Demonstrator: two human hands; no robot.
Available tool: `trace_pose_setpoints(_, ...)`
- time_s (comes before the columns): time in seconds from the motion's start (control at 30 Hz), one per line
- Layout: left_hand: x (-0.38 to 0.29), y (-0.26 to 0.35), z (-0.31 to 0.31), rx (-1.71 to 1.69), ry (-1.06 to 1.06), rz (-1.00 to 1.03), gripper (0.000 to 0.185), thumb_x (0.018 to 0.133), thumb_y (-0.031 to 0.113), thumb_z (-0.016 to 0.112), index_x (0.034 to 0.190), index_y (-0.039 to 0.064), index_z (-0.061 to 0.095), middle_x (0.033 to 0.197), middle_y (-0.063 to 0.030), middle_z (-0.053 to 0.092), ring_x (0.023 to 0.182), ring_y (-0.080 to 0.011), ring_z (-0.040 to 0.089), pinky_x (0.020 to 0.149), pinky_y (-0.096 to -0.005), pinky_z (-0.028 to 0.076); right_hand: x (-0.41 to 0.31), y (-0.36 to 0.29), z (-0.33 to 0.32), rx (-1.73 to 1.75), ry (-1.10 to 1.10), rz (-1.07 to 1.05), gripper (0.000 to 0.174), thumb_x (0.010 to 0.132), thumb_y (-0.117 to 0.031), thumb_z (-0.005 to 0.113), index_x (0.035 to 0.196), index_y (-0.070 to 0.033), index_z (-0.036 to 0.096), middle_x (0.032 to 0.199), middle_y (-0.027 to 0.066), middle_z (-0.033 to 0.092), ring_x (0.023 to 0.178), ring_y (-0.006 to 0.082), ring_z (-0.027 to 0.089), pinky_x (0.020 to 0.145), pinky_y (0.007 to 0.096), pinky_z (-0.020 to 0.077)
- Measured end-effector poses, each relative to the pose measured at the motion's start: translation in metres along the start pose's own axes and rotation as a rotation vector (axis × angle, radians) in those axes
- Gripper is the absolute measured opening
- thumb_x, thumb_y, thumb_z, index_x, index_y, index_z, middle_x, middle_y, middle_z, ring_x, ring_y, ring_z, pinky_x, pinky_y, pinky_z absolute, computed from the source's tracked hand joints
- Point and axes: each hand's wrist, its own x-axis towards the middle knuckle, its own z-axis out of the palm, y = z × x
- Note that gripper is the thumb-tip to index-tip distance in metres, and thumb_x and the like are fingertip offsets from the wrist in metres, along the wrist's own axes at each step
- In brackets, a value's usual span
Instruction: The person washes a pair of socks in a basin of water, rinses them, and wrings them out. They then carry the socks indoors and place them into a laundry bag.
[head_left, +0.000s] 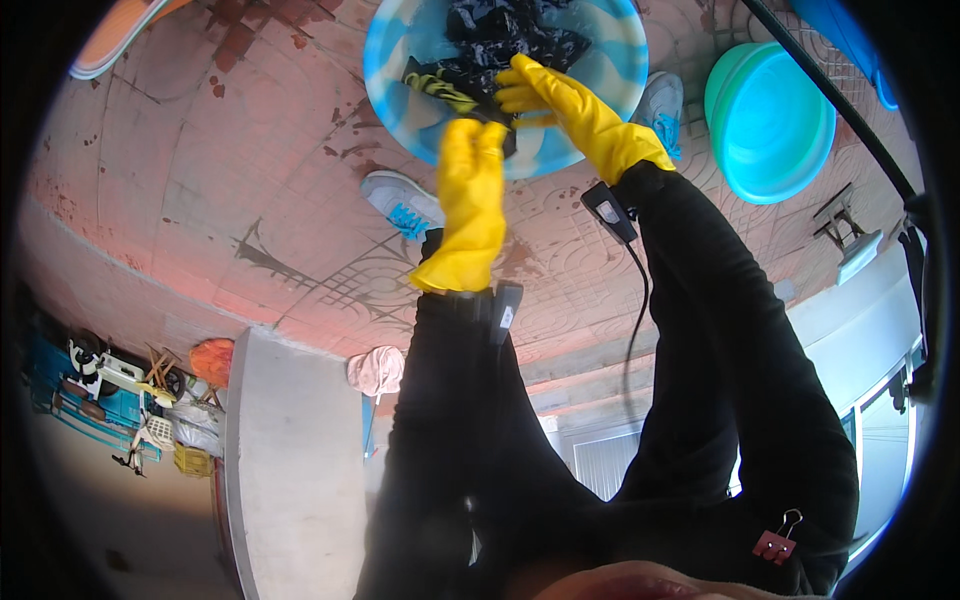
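A blue and cream plastic basin (622, 75) stands on the tiled floor, with wet dark cloth (510, 37) in water inside it. One piece of the cloth bears yellow-green marks (442, 91). My left hand (471, 199), in a yellow rubber glove, is at the basin's near rim with its fingertips closed on the edge of the dark cloth. My right hand (574, 112), gloved in yellow too, is over the right part of the basin. Its fingers are extended and apart beside the cloth, holding nothing.
Nested green and light-blue basins (776, 124) stand to the right, near a small stool (847, 232). My shoes (401, 202) flank the basin. A dark pole (832, 97) crosses the upper right. A grey wall (296, 465) and a white bicycle-like vehicle (112, 371) are at lower left.
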Motion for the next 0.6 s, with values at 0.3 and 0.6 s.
trace_pose_setpoints(0.3,-0.051,0.016,0.009,0.157,-0.191,0.072,0.028,0.095,0.015,0.07,0.119,0.003,0.063,0.102,-0.0167,0.07,0.093,-0.034,0.068,0.08,-0.0389,0.052,-0.024,-0.023,-0.015,-0.126,0.32,-0.238,0.036,0.089,-0.013,0.073,0.123,-0.001,0.068,0.105,0.0128,0.071,0.096,0.022,0.068,0.083,0.0319,0.0537)
trace_pose_setpoints(0.6,0.006,-0.057,0.032,-0.398,0.072,-0.449,0.063,0.098,0.033,0.071,0.149,0.011,0.042,0.145,-0.0096,0.049,0.124,-0.0236,0.054,0.09,-0.039,0.056,0.031,0.04,-0.035,-0.981,0.749,-0.666,0.076,0.087,-0.019,0.08,0.151,-0.01,0.042,0.147,0.0232,0.048,0.13,0.0375,0.053,0.106,0.0428,0.047)
